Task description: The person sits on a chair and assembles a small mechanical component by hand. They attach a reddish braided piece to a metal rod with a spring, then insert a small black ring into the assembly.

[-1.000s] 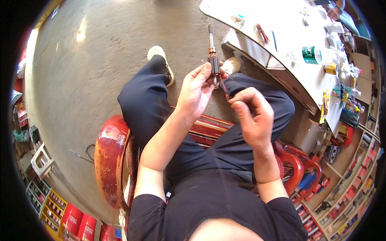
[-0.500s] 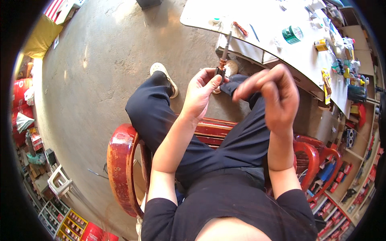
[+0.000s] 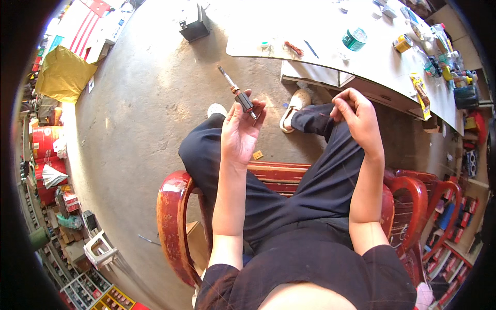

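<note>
My left hand (image 3: 241,137) holds a small motor armature (image 3: 243,101) between thumb and fingers, palm turned up. A dark core, a copper-coloured collar and a long metal shaft make up the armature; the shaft tilts up to the left. Off to the right, above my knee, my right hand (image 3: 360,124) hangs in the air, fingers curled and thumb against them. Whatever its fingertips may pinch is hidden or too small to tell.
A white table (image 3: 268,28) stands ahead to the right, bearing a reddish-brown bundle (image 3: 293,48), a thin dark stick (image 3: 311,49) and a green tub (image 3: 354,39). I sit on a red wooden bench (image 3: 173,222). A black box (image 3: 195,25) stands on the floor.
The armature has swung from nearly upright to leaning left, and my left hand has turned palm up. My right hand was blurred and is now steadier, fingers curled. The whole view has shifted.
</note>
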The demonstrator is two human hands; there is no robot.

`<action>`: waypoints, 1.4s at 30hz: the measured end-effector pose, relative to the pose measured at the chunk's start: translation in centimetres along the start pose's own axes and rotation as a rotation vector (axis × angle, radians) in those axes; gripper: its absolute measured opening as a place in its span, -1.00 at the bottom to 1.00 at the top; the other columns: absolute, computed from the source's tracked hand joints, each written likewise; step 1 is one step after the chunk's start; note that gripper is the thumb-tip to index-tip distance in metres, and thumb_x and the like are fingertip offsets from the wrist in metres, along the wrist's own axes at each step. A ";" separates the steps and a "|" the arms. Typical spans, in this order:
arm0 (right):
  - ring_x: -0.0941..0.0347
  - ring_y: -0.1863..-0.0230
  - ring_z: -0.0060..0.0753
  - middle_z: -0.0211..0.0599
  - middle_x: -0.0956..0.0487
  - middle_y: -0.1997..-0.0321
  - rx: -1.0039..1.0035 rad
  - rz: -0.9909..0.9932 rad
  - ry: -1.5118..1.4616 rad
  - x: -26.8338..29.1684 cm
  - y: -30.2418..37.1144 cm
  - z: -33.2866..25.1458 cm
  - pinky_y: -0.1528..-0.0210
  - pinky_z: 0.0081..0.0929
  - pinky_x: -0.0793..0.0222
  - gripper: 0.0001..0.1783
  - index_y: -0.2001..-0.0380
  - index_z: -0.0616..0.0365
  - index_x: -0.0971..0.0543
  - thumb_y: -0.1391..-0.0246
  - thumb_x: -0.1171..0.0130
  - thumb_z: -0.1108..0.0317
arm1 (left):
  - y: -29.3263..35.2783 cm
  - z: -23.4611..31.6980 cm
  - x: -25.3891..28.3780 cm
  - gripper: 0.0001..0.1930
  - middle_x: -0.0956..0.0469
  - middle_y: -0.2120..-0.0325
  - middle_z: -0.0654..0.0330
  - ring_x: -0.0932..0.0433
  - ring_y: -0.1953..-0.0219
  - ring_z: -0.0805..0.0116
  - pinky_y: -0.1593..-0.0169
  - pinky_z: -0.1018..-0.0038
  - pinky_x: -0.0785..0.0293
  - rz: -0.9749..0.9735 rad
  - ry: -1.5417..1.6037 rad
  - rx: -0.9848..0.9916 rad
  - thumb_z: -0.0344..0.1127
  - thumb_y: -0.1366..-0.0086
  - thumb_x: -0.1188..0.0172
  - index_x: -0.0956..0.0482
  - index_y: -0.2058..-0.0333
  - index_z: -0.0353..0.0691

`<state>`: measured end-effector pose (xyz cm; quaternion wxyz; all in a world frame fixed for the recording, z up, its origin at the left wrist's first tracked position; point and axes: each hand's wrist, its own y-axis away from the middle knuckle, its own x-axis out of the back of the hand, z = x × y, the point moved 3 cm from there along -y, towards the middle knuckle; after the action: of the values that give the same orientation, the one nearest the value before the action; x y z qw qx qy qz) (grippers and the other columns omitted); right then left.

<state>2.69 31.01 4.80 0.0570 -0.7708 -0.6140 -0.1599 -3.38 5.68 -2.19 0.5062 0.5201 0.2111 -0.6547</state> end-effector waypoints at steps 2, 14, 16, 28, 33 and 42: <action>-0.41 0.50 -0.66 -0.40 -0.53 0.53 0.008 0.051 -0.191 0.3 -0.1 -0.1 0.41 -0.69 -0.34 -0.85 0.34 0.30 -0.48 -0.26 -0.04 0.41 | 0.3 0.1 -1.2 -0.63 -0.55 0.18 0.05 -0.52 0.04 0.18 -0.12 0.30 -0.46 -0.048 -0.016 0.040 -0.24 -0.40 -0.03 -0.37 -0.10 -0.30; -0.26 0.54 -0.64 -0.47 -0.36 0.58 0.323 0.061 -0.906 2.0 1.1 -4.7 0.49 -0.72 -0.17 -0.80 0.23 0.29 -0.50 -0.29 -0.02 0.35 | -2.3 -2.4 1.0 -0.68 -0.56 0.29 0.20 -0.51 0.33 0.49 0.19 0.58 -0.46 -0.087 -0.678 0.120 -0.24 -0.42 -0.01 -0.47 -0.01 -0.33; -0.36 0.51 -0.59 -0.38 -0.45 0.53 0.340 0.076 -0.740 -0.2 0.8 -5.5 0.46 -0.67 -0.26 -0.80 0.24 0.30 -0.50 -0.29 -0.01 0.35 | -2.4 -3.8 3.7 -0.65 -0.55 0.32 0.19 -0.48 0.36 0.48 0.21 0.55 -0.45 -0.019 -0.642 0.136 -0.19 -0.44 0.03 -0.47 0.02 -0.36; -0.43 0.52 -0.67 -0.38 -0.54 0.54 0.332 0.017 -0.338 -7.7 -4.5 -7.0 0.44 -0.70 -0.38 -0.83 0.32 0.30 -0.50 -0.26 -0.07 0.38 | -0.8 -7.6 10.3 -0.68 -0.51 0.07 0.13 -0.49 0.13 0.44 -0.01 0.50 -0.40 0.317 -0.931 -0.109 -0.36 -0.32 -0.13 -0.46 -0.02 -0.33; -0.45 0.55 -0.62 -0.34 -0.53 0.59 0.405 -0.094 0.054 -11.4 -5.8 -5.7 0.45 -0.61 -0.37 -0.86 0.36 0.32 -0.50 -0.19 -0.12 0.42 | -1.0 -3.1 3.2 -0.64 -0.49 0.03 0.06 -0.43 -0.02 0.26 -0.05 0.41 -0.37 0.094 -1.118 -0.514 -0.41 -0.24 -0.16 -0.49 -0.03 -0.26; -0.51 0.48 -0.62 -0.33 -0.62 0.42 0.306 -0.097 -0.290 -11.8 -8.4 -3.5 0.43 -0.67 -0.41 -0.85 0.30 0.29 -0.51 -0.26 -0.05 0.40 | -4.6 2.5 -1.6 -0.85 -0.59 0.45 0.22 -0.52 0.42 0.55 0.31 0.61 -0.44 -0.142 -1.079 -0.339 -0.47 -0.36 -0.04 -0.58 0.22 -0.39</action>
<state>-8.33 21.04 3.47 0.0767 -0.7377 -0.6692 0.0452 -8.65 6.24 -0.96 0.5734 0.0080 0.0592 -0.8171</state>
